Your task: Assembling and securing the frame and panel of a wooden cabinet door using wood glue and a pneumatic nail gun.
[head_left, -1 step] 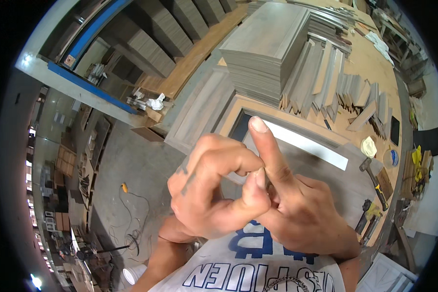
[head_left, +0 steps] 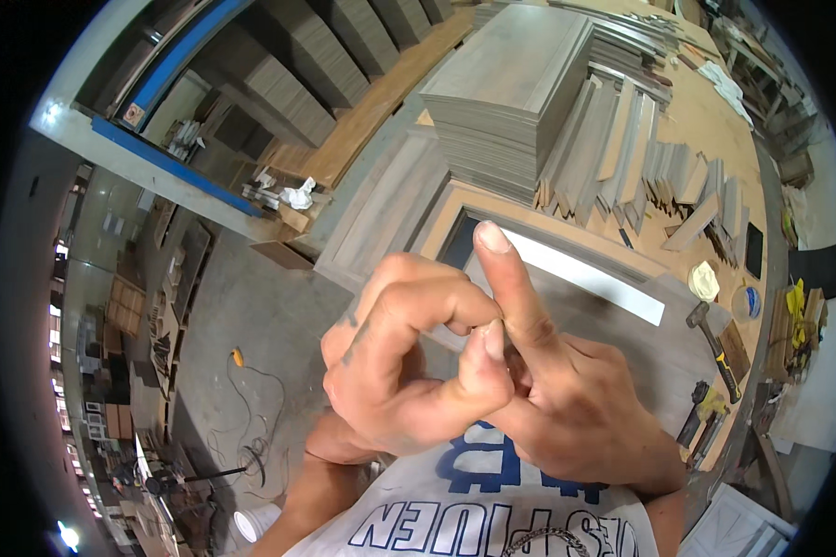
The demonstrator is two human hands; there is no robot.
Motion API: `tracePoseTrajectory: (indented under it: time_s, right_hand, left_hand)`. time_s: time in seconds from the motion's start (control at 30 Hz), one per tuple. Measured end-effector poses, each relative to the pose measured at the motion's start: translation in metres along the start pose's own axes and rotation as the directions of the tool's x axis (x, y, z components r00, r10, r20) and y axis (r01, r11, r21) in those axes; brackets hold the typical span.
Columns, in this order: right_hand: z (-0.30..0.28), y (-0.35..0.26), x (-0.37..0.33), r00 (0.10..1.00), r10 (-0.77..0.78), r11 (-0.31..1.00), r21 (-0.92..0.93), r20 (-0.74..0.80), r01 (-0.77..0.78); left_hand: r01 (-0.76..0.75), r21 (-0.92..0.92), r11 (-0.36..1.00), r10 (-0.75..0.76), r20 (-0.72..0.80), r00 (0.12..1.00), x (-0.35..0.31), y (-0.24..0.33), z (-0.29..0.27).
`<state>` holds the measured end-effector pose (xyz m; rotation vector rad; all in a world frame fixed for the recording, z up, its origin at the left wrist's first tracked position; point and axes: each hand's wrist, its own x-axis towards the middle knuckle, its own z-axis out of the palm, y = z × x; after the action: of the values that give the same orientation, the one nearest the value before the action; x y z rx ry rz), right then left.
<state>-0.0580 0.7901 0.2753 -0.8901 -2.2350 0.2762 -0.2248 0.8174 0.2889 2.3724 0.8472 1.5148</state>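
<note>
In front of my chest, over the near edge of the work, my two hands touch. My left hand (head_left: 390,362) is closed in a pinch, its thumb and index fingertips pressed together against the side of the right index finger; anything between the tips is too small to make out. My right hand (head_left: 576,408) points its index finger straight up and away, while its other fingers are mostly hidden behind the left hand. Beneath them lies a grey wood-grain panel (head_left: 646,357) with a white strip (head_left: 585,283) along it, beside a wooden frame (head_left: 441,232).
Beyond the hands rises a tall stack of grey boards (head_left: 492,102). Loose slats (head_left: 613,148) lie to its right. On the bench's right side are a phone (head_left: 754,251), a hammer (head_left: 713,348) and a yellow-green tool (head_left: 709,404). A corded yellow tool (head_left: 238,357) lies on the left floor.
</note>
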Motion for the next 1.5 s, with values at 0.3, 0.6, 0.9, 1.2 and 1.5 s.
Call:
tracePoseTrajectory:
  time_s: [0.3,0.6,0.9,1.2,1.5]
  right_hand:
    - [0.015,0.018,0.006,0.995,0.025,0.975,0.223,-0.101,-0.002]
    - [0.113,0.216,-0.082,0.772,0.520,0.804,-0.098,-0.365,-0.587]
    - [0.152,0.304,-0.092,0.734,0.676,0.657,-0.503,0.062,-0.562]
    - [0.143,0.311,-0.087,0.638,0.751,0.621,-0.517,0.174,-0.590]
    - [0.114,0.230,-0.169,0.681,0.726,0.663,-0.361,0.094,-0.656]
  left_hand:
    - [0.317,-0.624,0.714,-0.510,-0.154,0.846,-0.014,-0.015,0.008]
    - [0.860,-0.301,0.411,-0.904,-0.011,0.428,-0.142,-0.222,0.023]
    - [0.618,0.404,0.674,-0.630,-0.121,0.767,-0.177,-0.331,0.080]
    - [0.590,0.572,0.569,-0.725,0.011,0.688,-0.175,-0.349,0.095]
    - [0.663,0.379,0.646,-0.688,-0.087,0.720,-0.203,-0.237,0.091]
